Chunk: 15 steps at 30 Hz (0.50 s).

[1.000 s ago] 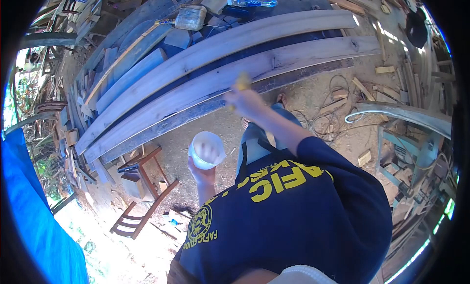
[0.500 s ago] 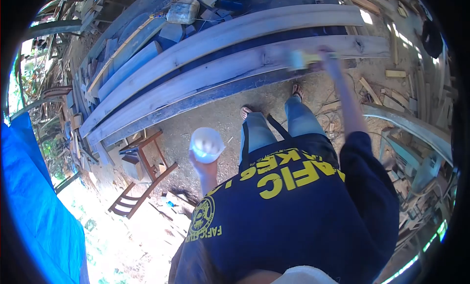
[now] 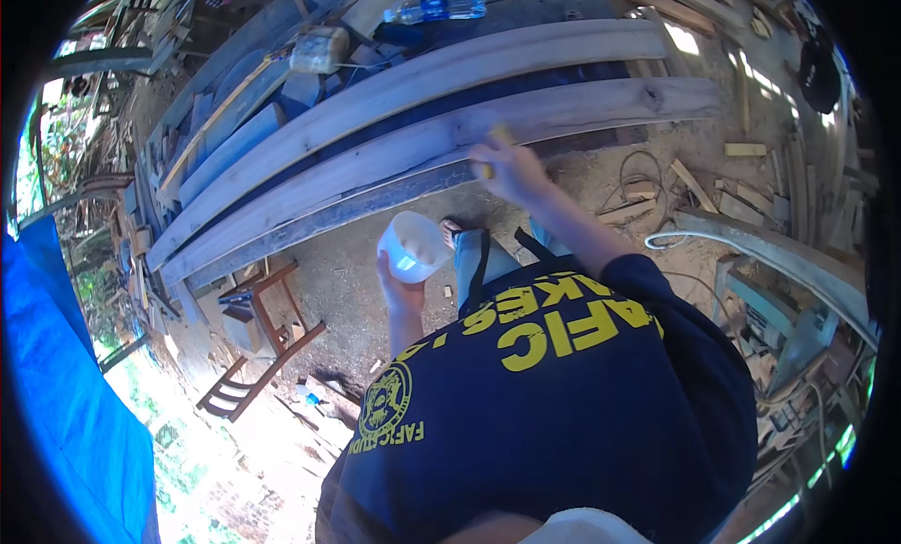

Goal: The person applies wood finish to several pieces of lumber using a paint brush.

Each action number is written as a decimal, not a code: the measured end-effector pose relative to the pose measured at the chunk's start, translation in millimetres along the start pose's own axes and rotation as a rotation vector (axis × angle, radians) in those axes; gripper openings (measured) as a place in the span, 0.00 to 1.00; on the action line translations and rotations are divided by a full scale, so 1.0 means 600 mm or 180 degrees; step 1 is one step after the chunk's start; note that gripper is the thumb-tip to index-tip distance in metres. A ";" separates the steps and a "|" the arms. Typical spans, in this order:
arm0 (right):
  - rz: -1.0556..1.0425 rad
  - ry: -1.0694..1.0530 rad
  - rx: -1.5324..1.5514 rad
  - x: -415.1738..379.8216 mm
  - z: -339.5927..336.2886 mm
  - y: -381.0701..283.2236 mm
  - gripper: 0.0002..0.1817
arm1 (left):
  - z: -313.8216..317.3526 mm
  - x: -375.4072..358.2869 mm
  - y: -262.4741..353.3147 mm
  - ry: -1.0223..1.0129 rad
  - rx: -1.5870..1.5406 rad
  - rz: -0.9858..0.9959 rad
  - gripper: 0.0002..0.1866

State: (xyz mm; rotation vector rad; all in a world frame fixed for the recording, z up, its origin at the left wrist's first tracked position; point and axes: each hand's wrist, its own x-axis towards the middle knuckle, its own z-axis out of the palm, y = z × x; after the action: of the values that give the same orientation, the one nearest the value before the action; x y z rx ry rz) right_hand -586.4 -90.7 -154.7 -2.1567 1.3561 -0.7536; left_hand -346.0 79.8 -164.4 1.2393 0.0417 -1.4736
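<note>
My left hand (image 3: 404,287) is closed around a translucent white plastic tub (image 3: 414,245), its open top tilted up and pale contents inside. In my right hand (image 3: 511,173) is a paintbrush (image 3: 500,133) with a yellow handle, blurred in part, close over the front plank (image 3: 582,110). This long plank has a dark knot near its right end. Behind it runs a second long plank (image 3: 526,51), with a dark gap between the two. My right hand is near the front plank's near edge, and the tub hangs lower, in front of the bench.
A water bottle (image 3: 436,8) and a wrapped block (image 3: 320,50) lie behind the planks. A wooden chair (image 3: 272,342) lies tipped on the floor at left. Scrap wood and a pale hose (image 3: 690,234) are at right. A blue tarp (image 3: 70,394) hangs at far left.
My right hand has swept left with the brush along the front plank. My left hand has raised the tub slightly toward the planks and to the right.
</note>
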 end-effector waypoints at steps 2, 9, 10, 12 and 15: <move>-0.0062 0.0333 0.0278 0.018 0.012 -0.005 0.11 | 0.000 -0.005 0.000 -0.0052 -0.0017 0.0018 0.33; 0.2257 0.1445 0.2947 -0.017 -0.212 0.289 0.06 | 0.028 -0.031 -0.016 0.0014 0.0187 -0.0071 0.33; 0.2392 0.1380 0.2422 -0.049 -0.275 0.354 0.07 | 0.037 -0.030 -0.021 0.0001 0.0197 -0.0080 0.33; 0.2202 0.1805 0.2004 -0.117 -0.369 0.496 0.09 | 0.054 -0.024 -0.033 0.0160 0.0540 -0.0182 0.36; 0.2373 0.2253 0.1509 -0.136 -0.465 0.494 0.09 | 0.092 -0.015 -0.040 0.0164 0.0400 -0.0336 0.35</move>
State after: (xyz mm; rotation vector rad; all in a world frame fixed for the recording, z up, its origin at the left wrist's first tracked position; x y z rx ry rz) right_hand -995.3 -162.4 -159.5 -0.9082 1.8884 -1.3813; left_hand -401.2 60.0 -147.7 1.3949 0.0501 -1.5544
